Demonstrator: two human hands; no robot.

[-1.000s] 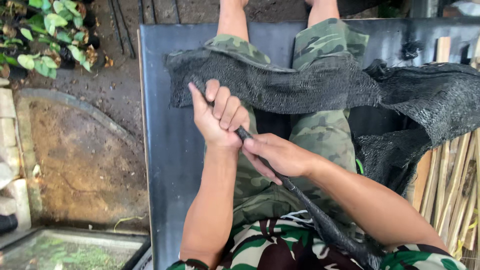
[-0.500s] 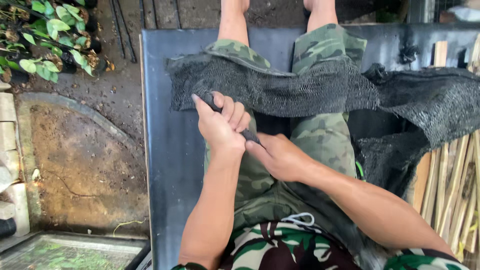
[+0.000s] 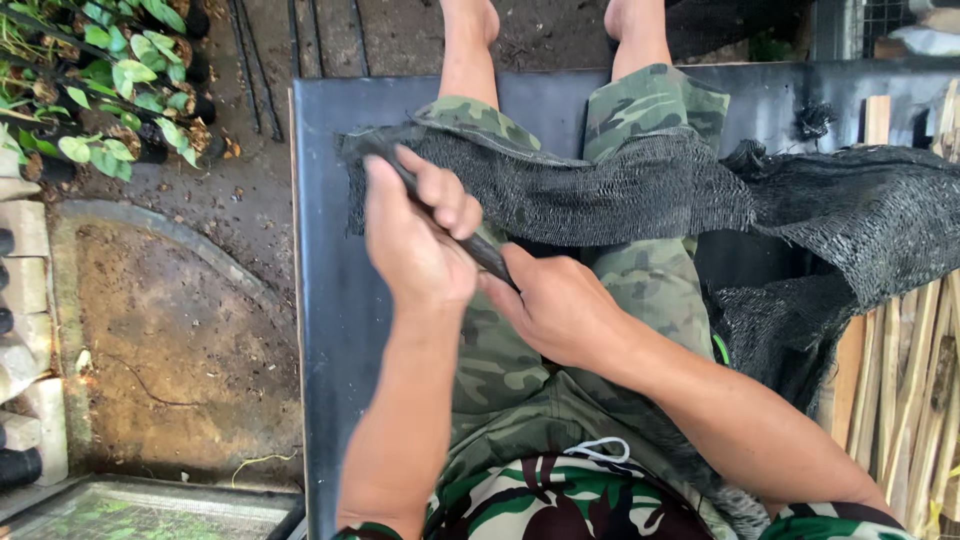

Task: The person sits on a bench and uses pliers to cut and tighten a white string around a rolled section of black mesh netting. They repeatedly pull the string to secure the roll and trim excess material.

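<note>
I sit on a dark bench (image 3: 330, 330) with my legs stretched out in camouflage trousers (image 3: 650, 110). A strip of black mesh netting (image 3: 640, 190) lies across my thighs and trails off to the right. My left hand (image 3: 415, 235) is closed around a thin twisted length of black netting (image 3: 485, 252) that runs diagonally toward my lap. My right hand (image 3: 560, 305) pinches the same black length just below the left hand. Both hands touch each other over my left thigh.
Small green plants in black bags (image 3: 110, 90) stand at the upper left on bare soil (image 3: 170, 330). Split bamboo sticks (image 3: 900, 390) lean at the right edge. Pale blocks (image 3: 20, 300) line the far left, and a mesh tray (image 3: 140, 515) sits at the bottom left.
My left hand has slid up along the black length, away from my body, toward the netting's edge. My right hand stayed close behind it, and less of the length shows below it.
</note>
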